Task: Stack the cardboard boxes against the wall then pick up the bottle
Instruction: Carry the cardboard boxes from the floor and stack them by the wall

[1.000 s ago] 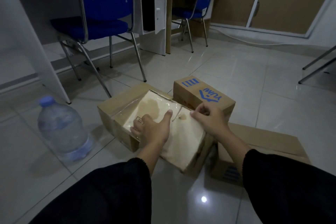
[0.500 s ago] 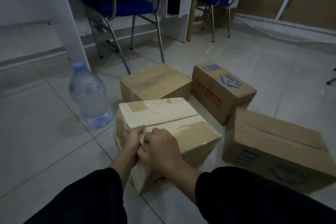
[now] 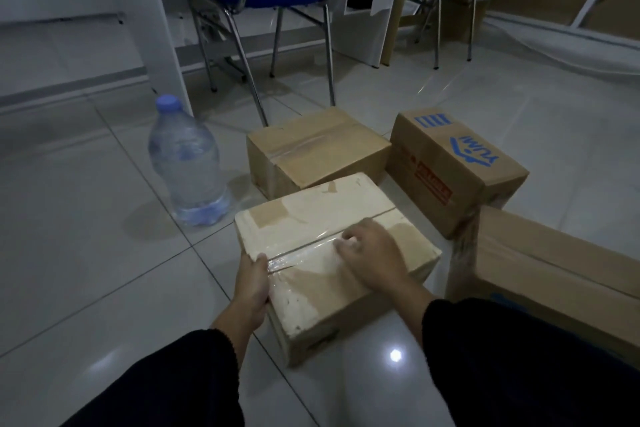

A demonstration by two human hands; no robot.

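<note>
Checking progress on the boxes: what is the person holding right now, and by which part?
The pale taped cardboard box: left hand grips its near left edge, right hand rests on its top seam.

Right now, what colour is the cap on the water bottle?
Light blue, seen best in the head view: the cap tops the clear water bottle.

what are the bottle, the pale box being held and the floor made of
The bottle looks like clear plastic: see-through, with a blue cap. The pale box is cardboard with a whitish, worn paper face; brown patches show where that face has torn, and glossy clear tape runs along the seam. The floor seems to be glazed tile, probably ceramic: grout lines and a sharp lamp glare.
</note>
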